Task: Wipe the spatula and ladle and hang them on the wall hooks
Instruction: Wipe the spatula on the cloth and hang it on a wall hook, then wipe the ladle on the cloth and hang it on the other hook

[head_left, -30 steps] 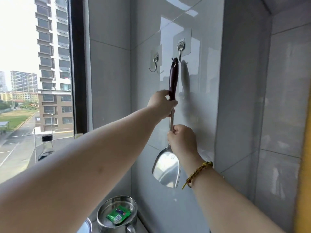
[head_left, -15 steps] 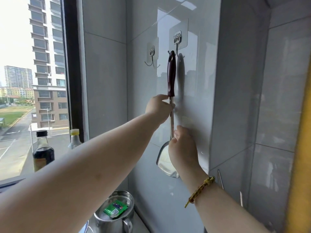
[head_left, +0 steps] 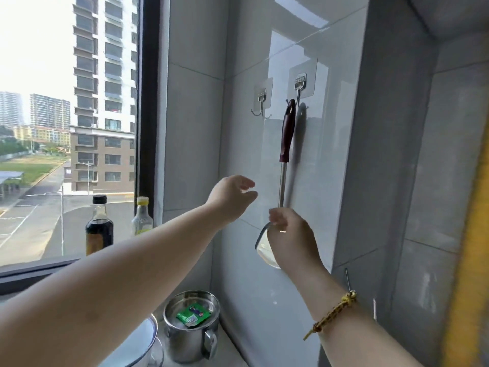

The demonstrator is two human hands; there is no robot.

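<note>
The spatula (head_left: 288, 133), with a dark red handle and a steel shaft, hangs upright from the right wall hook (head_left: 300, 86) on the grey tiled wall. The left wall hook (head_left: 262, 102) beside it is bare. My left hand (head_left: 230, 197) hovers just left of the shaft with its fingers apart, touching nothing. My right hand (head_left: 291, 239) covers most of the steel blade, and its fingertips pinch the blade's top where it joins the shaft. No ladle is in view.
Below the hooks a steel mug (head_left: 190, 337) holding a green packet stands on the counter, next to the rim of a steel bowl (head_left: 137, 345). A dark sauce bottle (head_left: 99, 226) and a clear yellow-capped bottle (head_left: 142, 218) stand on the window sill.
The spatula's handle went onto the right hook. My left hand let go of the handle and drew back to the left. My right hand slid down to the blade.
</note>
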